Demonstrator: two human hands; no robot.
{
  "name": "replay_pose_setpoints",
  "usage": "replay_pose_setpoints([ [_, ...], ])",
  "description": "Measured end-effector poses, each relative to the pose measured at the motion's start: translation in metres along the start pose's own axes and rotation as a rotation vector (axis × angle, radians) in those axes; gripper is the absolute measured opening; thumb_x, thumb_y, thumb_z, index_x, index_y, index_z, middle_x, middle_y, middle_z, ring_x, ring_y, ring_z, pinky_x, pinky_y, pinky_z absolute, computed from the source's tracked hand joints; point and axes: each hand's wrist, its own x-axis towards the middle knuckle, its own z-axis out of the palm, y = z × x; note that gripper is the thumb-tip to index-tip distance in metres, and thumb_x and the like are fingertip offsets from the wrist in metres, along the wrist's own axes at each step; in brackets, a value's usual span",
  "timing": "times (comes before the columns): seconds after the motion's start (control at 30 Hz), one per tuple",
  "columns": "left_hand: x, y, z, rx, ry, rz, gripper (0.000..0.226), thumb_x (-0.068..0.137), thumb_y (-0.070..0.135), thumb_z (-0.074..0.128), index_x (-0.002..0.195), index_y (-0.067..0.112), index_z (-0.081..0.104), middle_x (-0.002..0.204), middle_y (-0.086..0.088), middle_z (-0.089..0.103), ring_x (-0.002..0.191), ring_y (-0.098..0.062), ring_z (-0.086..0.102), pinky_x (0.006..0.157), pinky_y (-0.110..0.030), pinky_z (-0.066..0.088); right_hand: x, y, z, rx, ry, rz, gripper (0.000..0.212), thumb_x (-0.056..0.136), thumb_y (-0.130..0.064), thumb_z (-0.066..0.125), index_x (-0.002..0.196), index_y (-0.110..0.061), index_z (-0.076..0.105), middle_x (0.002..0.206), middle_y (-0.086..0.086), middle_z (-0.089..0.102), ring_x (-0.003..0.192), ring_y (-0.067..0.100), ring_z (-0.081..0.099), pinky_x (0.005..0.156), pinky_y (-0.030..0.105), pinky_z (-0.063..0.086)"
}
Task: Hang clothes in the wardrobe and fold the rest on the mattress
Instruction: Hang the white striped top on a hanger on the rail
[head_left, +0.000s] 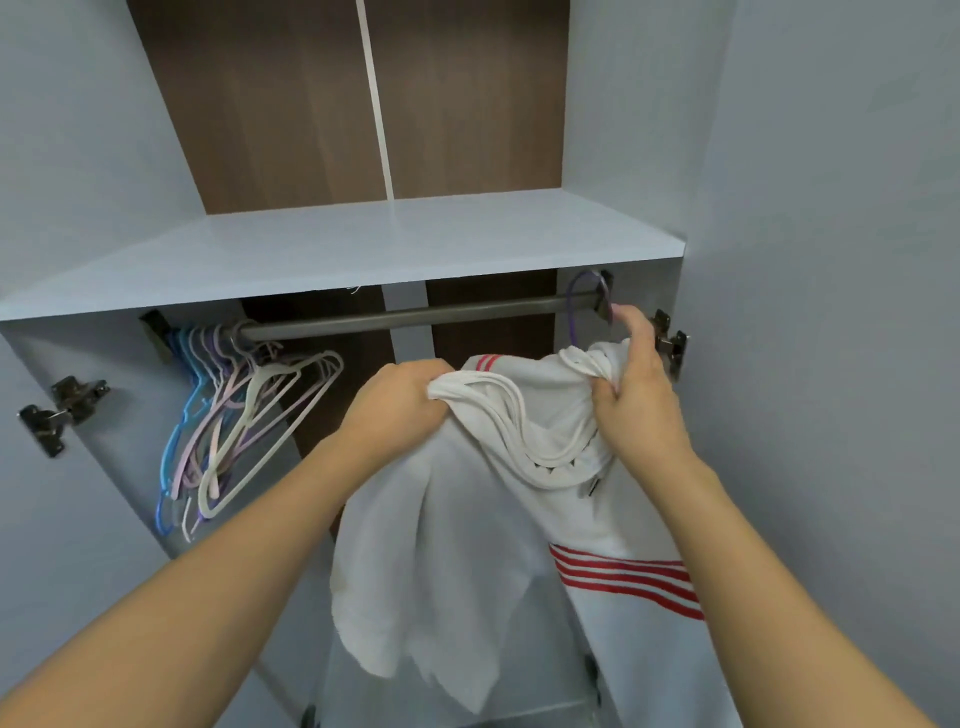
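Head view: my left hand (400, 402) and right hand (636, 400) both grip the white red-striped cotton shirt (483, 519). It hangs lengthwise downward, collar up, on a purple plastic hanger (574, 312) hooked over the grey metal rail (415, 316).

left hand (402, 402): raised, grip closed | right hand (636, 395): raised, grip closed

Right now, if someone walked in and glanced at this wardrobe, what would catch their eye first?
First, the white garment with red stripes bunched at centre, gripped by the left hand and the right hand just below the metal rail. A purple hanger hook is over the rail's right end, above the garment. Next, the cluster of pastel hangers crowded at the rail's left end.
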Motion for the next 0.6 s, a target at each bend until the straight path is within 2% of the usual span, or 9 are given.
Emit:
replay_pose_setpoints([
  [0.07, 0.005, 0.008, -0.005, 0.011, 0.029, 0.048, 0.015, 0.088, 0.036, 0.052, 0.097, 0.031, 0.064, 0.089, 0.008, 0.069, 0.083, -0.017, 0.062, 0.069, -0.035, 0.050, 0.006, -0.002, -0.001, 0.003, -0.073, -0.018, 0.063, 0.090, -0.001, 0.043, 0.125, -0.051, 0.029, 0.125, -0.003, 0.046, 0.091, 0.019, 0.049, 0.078, 0.036, 0.041],
  [0.13, 0.011, 0.016, -0.011, 0.024, 0.062, 0.084, 0.009, 0.083, 0.030, 0.057, 0.090, 0.032, 0.051, 0.076, 0.009, 0.062, 0.071, -0.016, 0.058, 0.055, -0.030, 0.040, 0.013, -0.001, -0.002, 0.144, -0.068, 0.067, 0.055, 0.087, 0.000, 0.040, 0.107, -0.050, 0.029, 0.110, -0.008, 0.047, 0.085, 0.019, 0.051, 0.072, 0.037, 0.043],
  [0.17, 0.014, 0.018, -0.015, 0.032, 0.078, 0.093, 0.016, 0.080, 0.028, 0.059, 0.086, 0.032, 0.045, 0.070, 0.009, 0.058, 0.065, -0.014, 0.055, 0.052, -0.029, 0.033, 0.015, 0.003, -0.003, 0.195, -0.047, 0.106, 0.050, 0.087, 0.000, 0.040, 0.100, -0.046, 0.025, 0.100, -0.010, 0.044, 0.078, 0.017, 0.048, 0.066, 0.035, 0.041],
  [0.23, 0.020, 0.021, -0.022, 0.053, 0.091, 0.084, 0.023, 0.074, 0.027, 0.060, 0.083, 0.030, 0.039, 0.066, 0.007, 0.055, 0.060, -0.014, 0.051, 0.050, -0.029, 0.027, 0.018, 0.007, -0.005, 0.221, -0.007, 0.117, 0.045, 0.089, -0.001, 0.046, 0.093, -0.039, 0.021, 0.092, -0.014, 0.036, 0.069, 0.012, 0.042, 0.061, 0.030, 0.035],
  [0.3, 0.027, 0.023, -0.029, 0.090, 0.076, 0.044, 0.024, 0.074, 0.027, 0.061, 0.082, 0.029, 0.038, 0.069, 0.006, 0.055, 0.062, -0.014, 0.050, 0.051, -0.030, 0.027, 0.015, 0.006, -0.006, 0.223, 0.023, 0.046, 0.047, 0.090, -0.002, 0.051, 0.090, -0.041, 0.025, 0.095, -0.015, 0.034, 0.075, 0.001, 0.042, 0.065, 0.022, 0.036],
  [0.37, 0.032, 0.024, -0.032, 0.090, 0.068, 0.000, 0.023, 0.076, 0.026, 0.062, 0.079, 0.028, 0.039, 0.071, 0.005, 0.056, 0.065, -0.015, 0.050, 0.053, -0.031, 0.028, 0.012, 0.005, -0.005, 0.244, 0.039, -0.007, 0.052, 0.088, 0.004, 0.049, 0.084, -0.046, 0.035, 0.100, -0.011, 0.038, 0.084, -0.012, 0.041, 0.072, 0.007, 0.035],
  [0.43, 0.035, 0.028, -0.032, 0.065, 0.069, -0.014, 0.023, 0.075, 0.025, 0.061, 0.077, 0.028, 0.038, 0.072, 0.005, 0.055, 0.065, -0.015, 0.049, 0.053, -0.031, 0.028, 0.008, 0.003, -0.004, 0.272, 0.015, -0.015, 0.056, 0.086, 0.013, 0.043, 0.073, -0.041, 0.049, 0.099, -0.007, 0.039, 0.081, -0.017, 0.042, 0.070, 0.001, 0.035],
  [0.5, 0.036, 0.035, -0.032, 0.078, 0.042, 0.025, 0.022, 0.072, 0.029, 0.059, 0.076, 0.029, 0.037, 0.071, 0.006, 0.056, 0.064, -0.013, 0.049, 0.052, -0.031, 0.027, 0.008, 0.000, -0.005, 0.317, -0.027, -0.001, 0.065, 0.085, 0.018, 0.036, 0.068, -0.038, 0.064, 0.103, -0.007, 0.039, 0.085, -0.021, 0.044, 0.076, -0.004, 0.034],
  [0.6, 0.035, 0.049, -0.029, 0.138, -0.018, 0.130, 0.022, 0.070, 0.033, 0.057, 0.077, 0.033, 0.036, 0.066, 0.008, 0.055, 0.060, -0.012, 0.049, 0.051, -0.030, 0.027, 0.010, -0.008, -0.003, 0.361, -0.058, 0.040, 0.069, 0.086, 0.021, 0.031, 0.071, -0.031, 0.073, 0.112, -0.001, 0.039, 0.099, -0.015, 0.044, 0.084, -0.007, 0.030],
])
